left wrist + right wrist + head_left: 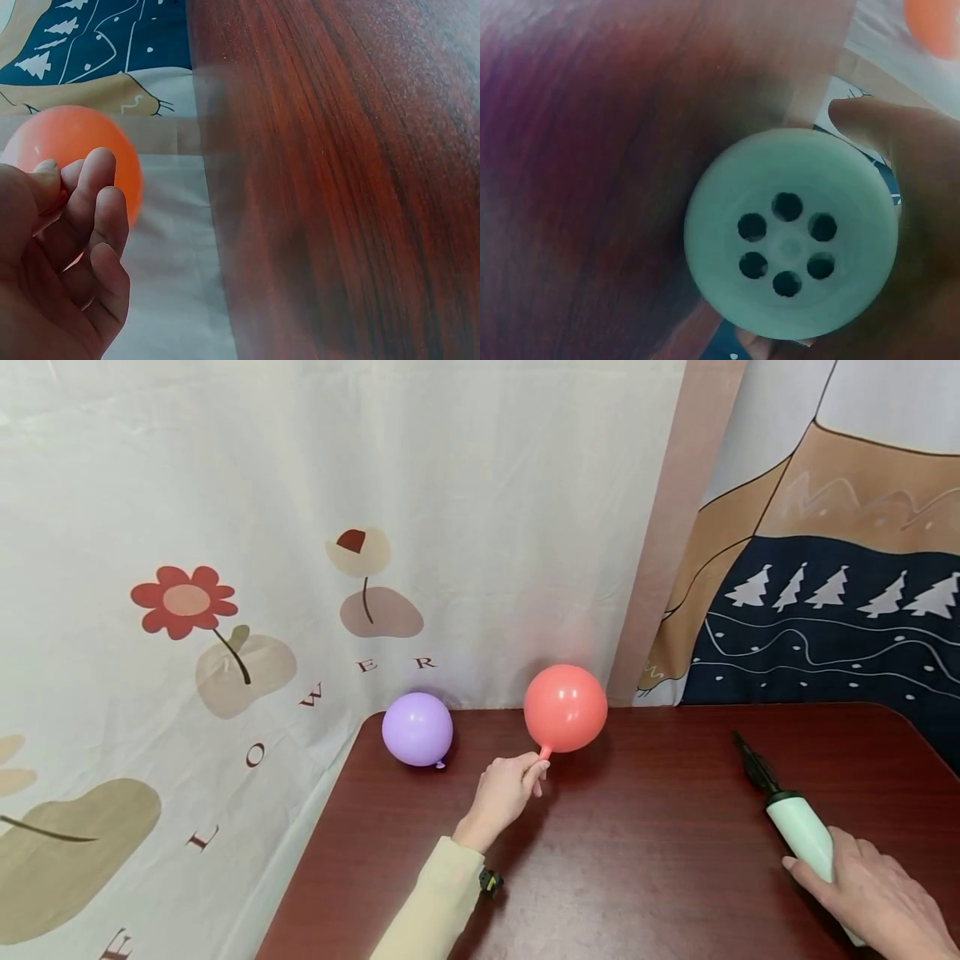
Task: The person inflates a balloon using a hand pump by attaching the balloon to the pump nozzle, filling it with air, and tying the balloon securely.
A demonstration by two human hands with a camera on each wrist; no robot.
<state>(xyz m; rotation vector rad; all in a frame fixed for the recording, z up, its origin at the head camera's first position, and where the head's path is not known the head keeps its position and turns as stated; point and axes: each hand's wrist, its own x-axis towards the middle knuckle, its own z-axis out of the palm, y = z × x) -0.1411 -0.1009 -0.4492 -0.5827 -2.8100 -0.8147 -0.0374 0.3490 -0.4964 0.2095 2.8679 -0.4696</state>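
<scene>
My left hand pinches the neck of an inflated red balloon between thumb and fingers, the round part pointing away toward the curtain. In the left wrist view the balloon looks orange behind the curled fingers. On the right side of the table, my right hand grips a mint-green balloon pump with a black nozzle aimed at the table's far edge. The right wrist view looks straight at the pump's round end, which has several holes; the thumb lies on one side of it.
A purple balloon, its neck tied, sits at the far left corner of the dark red wooden table. Behind the table hang a pale flower-print curtain and a cloth printed with trees.
</scene>
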